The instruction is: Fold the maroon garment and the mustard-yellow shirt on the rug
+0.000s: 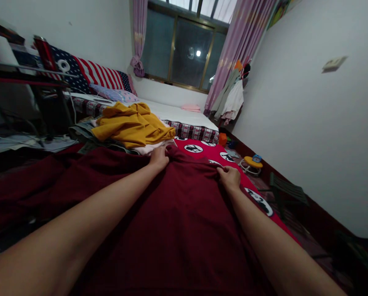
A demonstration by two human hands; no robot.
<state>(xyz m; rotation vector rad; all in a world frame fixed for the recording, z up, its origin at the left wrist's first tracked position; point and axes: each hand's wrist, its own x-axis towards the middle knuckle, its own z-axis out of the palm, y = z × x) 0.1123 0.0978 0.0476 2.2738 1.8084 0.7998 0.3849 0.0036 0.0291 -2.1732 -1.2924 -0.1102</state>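
Note:
A large dark red garment [187, 222] lies spread out in front of me, with part of it trailing off to the left. My left hand [159, 157] pinches its far edge near the middle of the view. Farther right along that same edge, my right hand [230, 177] has the cloth between thumb and fingers. Between the two hands the edge runs fairly straight. Just beyond my left hand is a heap of clothes, topped by a mustard yellow garment [134, 125]. Beneath the garment is a red cover [193, 149] with white oval prints.
Behind the clothes stands a bed with a white top [168, 110]. A desk [26, 80] at the left holds a red thermos [45, 53]. To the right, on the floor, are a yellow-topped stool [252, 163] and a dark folding stool [287, 189] near the wall.

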